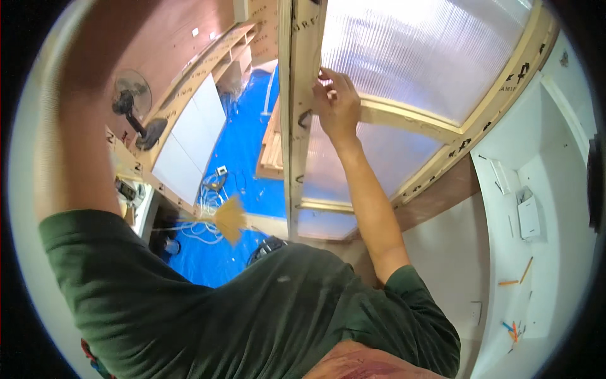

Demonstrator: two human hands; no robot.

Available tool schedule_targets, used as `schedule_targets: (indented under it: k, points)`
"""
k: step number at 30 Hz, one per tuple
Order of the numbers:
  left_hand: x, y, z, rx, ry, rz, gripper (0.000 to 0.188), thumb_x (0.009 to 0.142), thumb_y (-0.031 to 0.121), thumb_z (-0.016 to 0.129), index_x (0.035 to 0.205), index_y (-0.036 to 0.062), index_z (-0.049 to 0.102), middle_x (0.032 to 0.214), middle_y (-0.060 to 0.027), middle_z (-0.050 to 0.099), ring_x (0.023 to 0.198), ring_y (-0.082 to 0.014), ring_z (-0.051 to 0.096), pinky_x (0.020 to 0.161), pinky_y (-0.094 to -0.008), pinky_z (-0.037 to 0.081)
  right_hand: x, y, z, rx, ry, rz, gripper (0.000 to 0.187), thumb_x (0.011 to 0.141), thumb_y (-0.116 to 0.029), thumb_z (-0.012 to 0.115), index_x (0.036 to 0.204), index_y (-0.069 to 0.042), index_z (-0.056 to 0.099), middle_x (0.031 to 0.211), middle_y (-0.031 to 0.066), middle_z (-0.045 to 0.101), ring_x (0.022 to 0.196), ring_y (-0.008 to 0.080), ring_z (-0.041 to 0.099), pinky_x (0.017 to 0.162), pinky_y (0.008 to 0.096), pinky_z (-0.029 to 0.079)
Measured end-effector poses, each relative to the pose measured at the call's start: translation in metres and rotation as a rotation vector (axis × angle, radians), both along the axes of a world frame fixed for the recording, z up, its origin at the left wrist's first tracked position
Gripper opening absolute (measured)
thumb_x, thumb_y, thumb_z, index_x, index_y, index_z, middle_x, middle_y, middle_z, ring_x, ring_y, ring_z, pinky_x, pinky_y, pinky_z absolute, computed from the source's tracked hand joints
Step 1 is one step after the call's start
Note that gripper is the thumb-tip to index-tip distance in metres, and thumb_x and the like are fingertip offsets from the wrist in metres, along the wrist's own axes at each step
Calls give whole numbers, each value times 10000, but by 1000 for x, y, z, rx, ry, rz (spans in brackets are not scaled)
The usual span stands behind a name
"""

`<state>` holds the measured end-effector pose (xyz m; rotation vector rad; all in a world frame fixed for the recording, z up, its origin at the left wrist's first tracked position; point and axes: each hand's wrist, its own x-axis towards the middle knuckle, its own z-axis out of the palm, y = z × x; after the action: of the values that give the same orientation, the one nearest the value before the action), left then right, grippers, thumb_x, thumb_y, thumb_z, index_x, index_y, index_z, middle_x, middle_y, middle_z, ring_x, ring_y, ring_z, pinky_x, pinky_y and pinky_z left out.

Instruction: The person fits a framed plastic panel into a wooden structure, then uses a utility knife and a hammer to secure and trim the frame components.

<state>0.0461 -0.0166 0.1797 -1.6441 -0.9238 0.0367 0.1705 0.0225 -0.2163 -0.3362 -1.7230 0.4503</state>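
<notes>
My right hand point(339, 107) is raised against the upright of a pale wooden frame point(304, 120). Its fingers are curled in at the frame's inner edge, and anything between them is too small or hidden to make out. Beside and below the hand are ribbed translucent panels point(416, 47), split by a wooden crossbar point(404, 117). My left arm point(88, 145) reaches up along the left side, and its hand lies outside the picture.
Blue sheeting point(243, 158) covers the floor at left, with white cables point(205, 237) and a yellow fan-shaped brush point(230, 220) over it. A fan point(131, 95) stands on a wooden counter. At right, a white shelf unit point(505, 278) holds a white box point(528, 215) and several orange sticks.
</notes>
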Motion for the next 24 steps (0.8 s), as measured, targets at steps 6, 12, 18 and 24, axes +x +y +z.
schedule_targets:
  k: [6,12,18,24]
  points:
    - [1,26,19,147,-176,-169,284,1113,223,440,1101,-28,573,1066,-161,624,756,-227,647,606,-369,602,-17,4,3,43,25,-81,183,951,-121,725,1115,-42,706,935,117,701,722,238,688,610,350,538]
    - [50,6,81,214,-399,13,259,1020,192,562,1040,-41,674,988,-225,701,841,-377,685,770,-481,564,-9,-6,20,-105,45,7,258,991,-273,684,1155,-76,708,977,104,711,758,248,714,679,388,572]
    - [41,24,109,179,-565,83,262,908,220,654,892,-28,738,941,-262,735,855,-351,710,782,-484,548,-1,-4,16,-159,141,47,288,1000,-289,684,1167,-56,708,1024,118,706,781,265,724,690,402,576]
    - [26,28,110,163,-499,-77,231,893,216,677,902,-11,718,809,-219,712,716,-307,664,689,-467,532,-6,0,43,-79,192,86,234,985,-249,712,1120,-58,707,1006,128,706,814,306,735,686,417,578]
